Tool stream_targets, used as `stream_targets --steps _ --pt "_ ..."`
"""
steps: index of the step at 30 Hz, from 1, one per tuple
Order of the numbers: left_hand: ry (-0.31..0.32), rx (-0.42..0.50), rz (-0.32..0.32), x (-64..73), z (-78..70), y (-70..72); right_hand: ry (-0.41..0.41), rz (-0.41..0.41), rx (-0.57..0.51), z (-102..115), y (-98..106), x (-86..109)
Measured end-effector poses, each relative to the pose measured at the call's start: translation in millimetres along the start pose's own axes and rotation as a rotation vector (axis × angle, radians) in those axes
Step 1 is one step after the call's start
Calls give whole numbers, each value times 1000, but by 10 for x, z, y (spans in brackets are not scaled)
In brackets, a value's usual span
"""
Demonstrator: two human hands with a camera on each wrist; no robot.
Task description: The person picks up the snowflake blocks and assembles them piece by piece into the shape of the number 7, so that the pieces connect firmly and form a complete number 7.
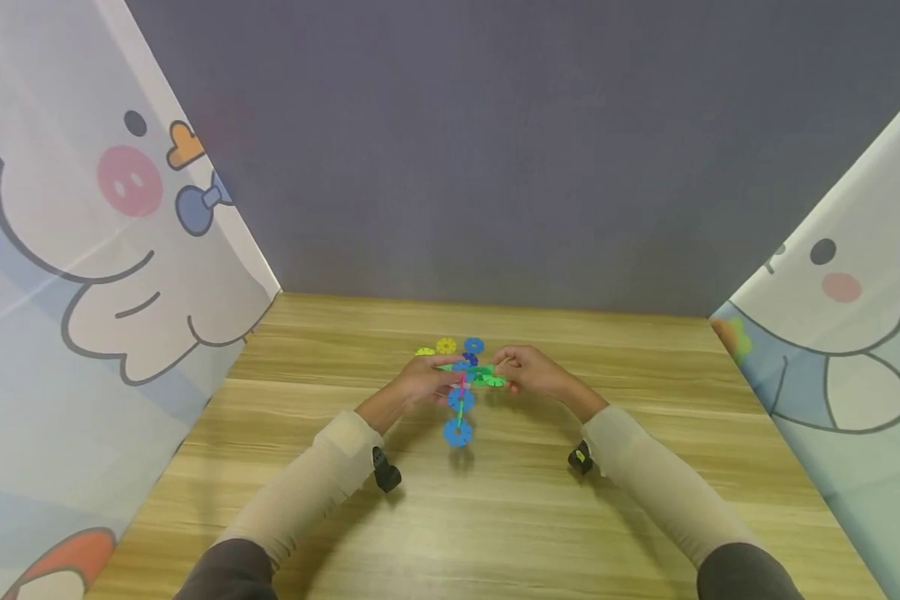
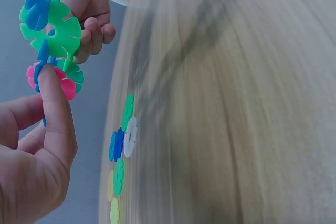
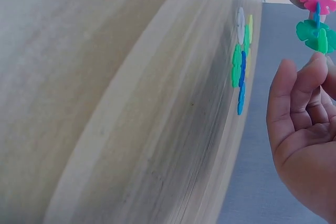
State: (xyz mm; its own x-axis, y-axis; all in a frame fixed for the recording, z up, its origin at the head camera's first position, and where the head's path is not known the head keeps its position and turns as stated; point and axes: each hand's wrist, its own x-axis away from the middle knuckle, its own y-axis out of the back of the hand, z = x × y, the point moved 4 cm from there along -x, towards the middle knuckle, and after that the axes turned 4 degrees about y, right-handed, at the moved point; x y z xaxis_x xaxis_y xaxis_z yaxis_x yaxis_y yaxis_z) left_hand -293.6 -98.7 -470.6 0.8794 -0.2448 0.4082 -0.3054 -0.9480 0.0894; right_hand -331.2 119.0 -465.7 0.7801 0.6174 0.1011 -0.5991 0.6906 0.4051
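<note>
Several slotted plastic flower discs are joined into one toy, raised over the table between the two hands. Two blue discs hang toward the person, the lowest blue disc (image 1: 457,432) at the end. With index finger and thumb the left hand (image 1: 420,382) pinches the toy where a blue piece meets a pink disc (image 2: 68,85). From the other side, the right hand (image 1: 536,373) pinches a green disc (image 3: 308,31) at its edge, fingertips right at the rim. A brighter green disc (image 2: 60,32) shows nearer in the left wrist view, partly covering the right hand.
Beyond the hands, loose discs lie on the wooden table (image 1: 570,533): a yellow disc (image 1: 446,344), a blue disc (image 1: 474,344), a white disc (image 2: 131,137) and several others. A grey panel (image 1: 495,167) stands at the back, with cartoon-printed panels on both sides.
</note>
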Motion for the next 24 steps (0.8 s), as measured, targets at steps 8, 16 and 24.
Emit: stream_targets --steps 8,16,24 --pt "10 30 -6 -3 6 7 11 1 48 -10 45 -64" --pt "30 32 -16 -1 23 31 -13 -43 74 -46 145 -142" --pt "33 9 -10 18 59 15 -6 -90 129 -10 188 -254"
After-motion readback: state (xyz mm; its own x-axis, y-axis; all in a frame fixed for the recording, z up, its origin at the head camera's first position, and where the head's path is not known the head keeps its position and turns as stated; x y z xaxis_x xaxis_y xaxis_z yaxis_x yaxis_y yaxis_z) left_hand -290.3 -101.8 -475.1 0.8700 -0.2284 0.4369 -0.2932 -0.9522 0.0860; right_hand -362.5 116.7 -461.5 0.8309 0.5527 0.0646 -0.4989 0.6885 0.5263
